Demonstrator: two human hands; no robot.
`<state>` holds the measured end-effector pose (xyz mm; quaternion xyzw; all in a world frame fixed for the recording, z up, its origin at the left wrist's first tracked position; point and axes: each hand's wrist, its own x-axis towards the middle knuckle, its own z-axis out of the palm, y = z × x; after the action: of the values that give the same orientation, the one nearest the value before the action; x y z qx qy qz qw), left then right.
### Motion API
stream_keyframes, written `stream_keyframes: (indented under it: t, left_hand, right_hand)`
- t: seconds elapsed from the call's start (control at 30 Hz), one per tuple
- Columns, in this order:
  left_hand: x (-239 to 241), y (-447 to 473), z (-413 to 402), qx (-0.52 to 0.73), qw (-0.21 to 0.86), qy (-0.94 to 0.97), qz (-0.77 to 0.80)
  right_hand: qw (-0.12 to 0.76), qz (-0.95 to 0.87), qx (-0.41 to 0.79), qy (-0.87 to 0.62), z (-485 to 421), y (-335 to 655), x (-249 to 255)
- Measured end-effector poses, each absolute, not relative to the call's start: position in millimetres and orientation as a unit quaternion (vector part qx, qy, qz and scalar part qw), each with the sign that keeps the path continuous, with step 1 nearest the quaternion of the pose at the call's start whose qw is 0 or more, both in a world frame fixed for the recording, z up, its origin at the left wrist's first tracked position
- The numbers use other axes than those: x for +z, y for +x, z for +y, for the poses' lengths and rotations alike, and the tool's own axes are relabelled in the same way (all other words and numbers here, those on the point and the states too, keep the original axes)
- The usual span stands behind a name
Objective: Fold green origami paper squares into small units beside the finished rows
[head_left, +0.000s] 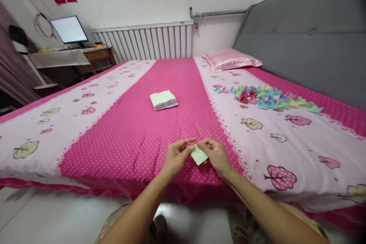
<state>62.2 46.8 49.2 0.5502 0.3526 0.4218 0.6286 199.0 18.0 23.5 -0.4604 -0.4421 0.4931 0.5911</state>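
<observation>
A small piece of pale green folded paper (199, 155) is held between my two hands, just above the near edge of the bed. My left hand (177, 155) pinches its upper left side between thumb and fingers. On the opposite side, my right hand (216, 155) grips it with the thumb on top and the fingers behind, partly hidden. Farther back on the pink dotted cloth lies a stack of square paper (164, 100), a light green sheet uppermost. Several folded paper boats (268, 97) in many colours stand grouped to the right.
The bed's cover (122, 122) spreads before me. A pink pillow (231, 59) lies at the back right, by the grey headboard (309, 34). Behind the bed is a radiator (145, 42). At the left stands a desk (97, 55) with a lit monitor (69, 29).
</observation>
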Motion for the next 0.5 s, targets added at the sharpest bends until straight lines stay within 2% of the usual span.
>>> stream_keyframes:
  t: [0.13, 0.33, 0.5]
  left_hand:
    - [48.6, 61.3, 47.7, 0.373, 0.652, 0.542, 0.377]
    - [43.4, 58.8, 46.8, 0.288, 0.587, 0.657, 0.375]
    - [40.4, 60.0, 47.3, 0.297, 0.579, 0.669, 0.358]
  right_hand:
    - [0.583, -0.455, 0.488, -0.465, 17.9, 200.9, 23.2]
    - [0.567, -0.481, 0.488, -0.458, 15.4, 202.4, 24.5]
    - [0.565, -0.456, 0.532, -0.434, 16.7, 199.8, 25.6]
